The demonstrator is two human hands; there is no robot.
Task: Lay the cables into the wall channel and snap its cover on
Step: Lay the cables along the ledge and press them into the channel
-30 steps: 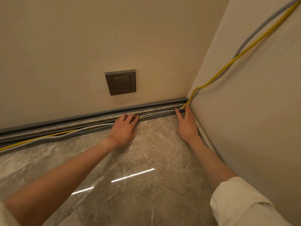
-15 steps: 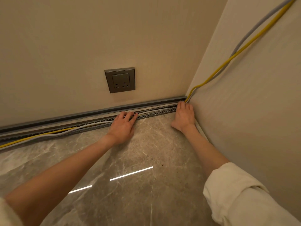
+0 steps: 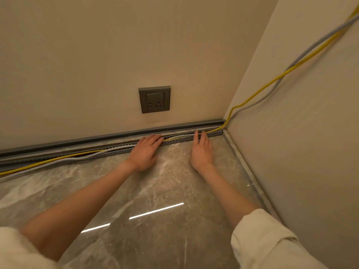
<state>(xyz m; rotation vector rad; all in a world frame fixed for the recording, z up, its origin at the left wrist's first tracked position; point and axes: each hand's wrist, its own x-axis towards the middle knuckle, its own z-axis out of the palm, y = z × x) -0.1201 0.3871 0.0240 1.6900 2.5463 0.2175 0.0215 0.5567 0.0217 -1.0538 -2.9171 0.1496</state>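
At frame centre, my left hand (image 3: 144,152) and right hand (image 3: 201,151), fingers straight, press the yellow cable (image 3: 48,161) and grey cable (image 3: 64,160) into the slotted grey wall channel (image 3: 179,141).

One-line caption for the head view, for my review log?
Both hands, left and right, press yellow cable and grey cable into the floor-level wall channel below a socket.

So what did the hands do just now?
The right hand slid left along the channel, out of the corner. The left hand stayed put, fingers on the cables. The yellow cable and grey cable still climb the side wall.
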